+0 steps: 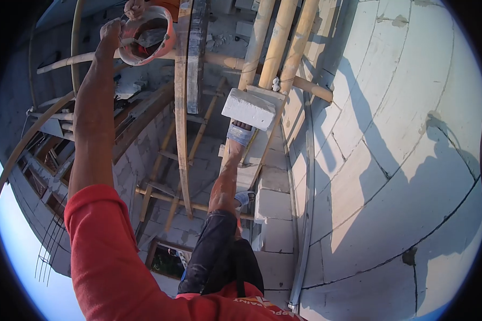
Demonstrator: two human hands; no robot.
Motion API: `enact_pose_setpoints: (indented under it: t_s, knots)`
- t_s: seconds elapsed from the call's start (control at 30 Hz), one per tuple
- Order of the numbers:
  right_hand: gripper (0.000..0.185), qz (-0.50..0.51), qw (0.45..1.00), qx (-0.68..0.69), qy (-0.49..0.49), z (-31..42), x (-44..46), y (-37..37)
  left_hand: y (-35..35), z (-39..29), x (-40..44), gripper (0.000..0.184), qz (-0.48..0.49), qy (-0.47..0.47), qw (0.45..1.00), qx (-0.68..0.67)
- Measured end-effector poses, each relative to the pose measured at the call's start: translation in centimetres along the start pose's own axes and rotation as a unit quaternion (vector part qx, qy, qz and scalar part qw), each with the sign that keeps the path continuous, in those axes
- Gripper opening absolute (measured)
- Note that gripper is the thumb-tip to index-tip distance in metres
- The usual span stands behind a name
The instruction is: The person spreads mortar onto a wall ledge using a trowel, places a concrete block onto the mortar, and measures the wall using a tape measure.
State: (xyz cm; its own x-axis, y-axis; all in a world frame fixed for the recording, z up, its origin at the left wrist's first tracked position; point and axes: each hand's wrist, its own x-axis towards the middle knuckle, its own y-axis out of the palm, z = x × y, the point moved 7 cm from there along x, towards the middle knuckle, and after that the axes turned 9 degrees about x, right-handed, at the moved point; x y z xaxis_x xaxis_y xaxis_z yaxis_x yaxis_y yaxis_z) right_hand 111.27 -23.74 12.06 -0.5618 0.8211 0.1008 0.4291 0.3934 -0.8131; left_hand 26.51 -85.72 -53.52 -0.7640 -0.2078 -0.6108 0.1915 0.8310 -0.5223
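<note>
Left grip is clenched at the near side of the bucket and appears to grasp the handle of a trowel (the fingers hide most of it, so contact with the bucket rim cannot be ruled out). Right grip is out of view.

Step in hand: judged from the pose, working the trowel inside the bucket at full arm's reach. A second hand, probably a co-worker's, is at the bucket rim just beyond the left grip. The next move calls for a level blade, a slow lift over the rim, and a steady bucket.

Orientation: the trowel's long axis runs from the left grip across the bucket mouth, with the blade pointing away from the fist, to its right. The bucket lies just to the right of the left grip, mouth turned up toward the wearer; its own axis is strongly foreshortened (base not visible).

Clearance: the white block sits well apart from the left grip, to its right and nearer the body, beside the sandalled foot.
</note>
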Motion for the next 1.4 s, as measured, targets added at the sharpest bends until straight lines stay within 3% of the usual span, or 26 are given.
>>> enact_pose_setpoints:
  t_s: [0.07, 0.2, 0.3, 0.43, 0.53, 0.63, 0.67, 0.7, 0.73, 0.77, 0.8, 0.83, 0.87, 0.93, 1.0, 1.1, 1.2, 1.4]
  knots:
    - [0.064, 0.008, 0.999, 0.043, 0.027, 0.5, 0.4, -0.2, -1.4, 0.3, 0.0, 0.017, -0.075, -0.002, 0.997, -0.031]
    - [0.067, 0.017, 0.985, 0.145, 0.092, 1.4, 1.2, -0.3, -3.3, -1.5, -1.4, 0.024, -0.063, -0.001, 0.998, -0.013]
    - [0.069, 0.018, 0.961, 0.235, 0.144, 2.0, 1.8, -0.2, -3.0, -2.2, -3.1, 0.039, -0.051, 0.016, 0.999, 0.009]
    - [0.073, 0.011, 0.909, 0.354, 0.220, 1.9, 2.2, 0.3, 0.3, -2.9, -10.8, 0.064, -0.151, 0.089, 0.983, 0.061]
    - [0.076, 0.007, 0.867, 0.420, 0.266, 1.3, 2.1, 0.7, 4.7, -0.4, -21.7, 0.060, -0.044, 0.224, 0.958, 0.173]
    - [0.080, 0.013, 0.836, 0.470, 0.283, 1.1, 1.8, 1.1, 9.4, 8.1, -34.4, 0.054, 0.120, 0.230, 0.906, 0.336]
    - [0.082, 0.013, 0.828, 0.487, 0.278, 1.4, 1.9, 1.1, 10.4, 13.6, -38.3, 0.055, 0.185, 0.185, 0.917, 0.302]
    - [0.081, 0.005, 0.806, 0.529, 0.267, 2.0, 2.3, 1.0, 10.9, 14.0, -45.0, 0.056, 0.236, 0.096, 0.905, 0.341]
    - [0.081, 0.013, 0.822, 0.510, 0.251, 1.8, 2.4, 0.9, 11.3, 14.0, -51.3, 0.060, 0.290, 0.022, 0.914, 0.284]
    - [0.081, 0.018, 0.837, 0.491, 0.239, 1.4, 2.3, 0.9, 11.4, 16.8, -55.2, 0.060, 0.305, 0.044, 0.873, 0.379]
    - [0.081, 0.023, 0.852, 0.471, 0.228, 1.0, 2.1, 0.9, 11.6, 20.5, -58.6, 0.059, 0.349, 0.036, 0.861, 0.368]
    - [0.080, 0.022, 0.858, 0.459, 0.228, 0.6, 1.9, 1.1, 11.4, 14.9, -63.9, 0.060, 0.423, -0.076, 0.850, 0.305]
    - [0.078, 0.022, 0.864, 0.448, 0.228, 0.3, 1.7, 1.3, 11.6, 16.9, -66.5, 0.062, 0.474, -0.013, 0.836, 0.276]
    - [0.075, 0.017, 0.872, 0.443, 0.209, 0.4, 1.7, 1.0, 9.2, 14.9, -70.7, 0.061, 0.322, 0.101, 0.860, 0.383]
    - [0.070, -0.004, 0.876, 0.453, 0.165, 0.9, 2.4, 0.0, 8.2, 14.0, -71.5, 0.062, 0.333, 0.175, 0.845, 0.380]
    - [0.064, -0.035, 0.867, 0.479, 0.134, 0.7, 2.2, 0.0, 6.3, 12.8, -71.5, 0.063, 0.391, 0.060, 0.871, 0.293]
    - [0.056, -0.055, 0.872, 0.471, 0.121, 0.5, 2.1, -0.4, 3.2, 7.3, -73.6, 0.059, 0.378, 0.004, 0.861, 0.342]
    - [0.056, -0.053, 0.863, 0.473, 0.166, 0.5, 1.7, 0.7, -0.5, 12.0, -74.9, 0.049, 0.399, 0.122, 0.787, 0.454]
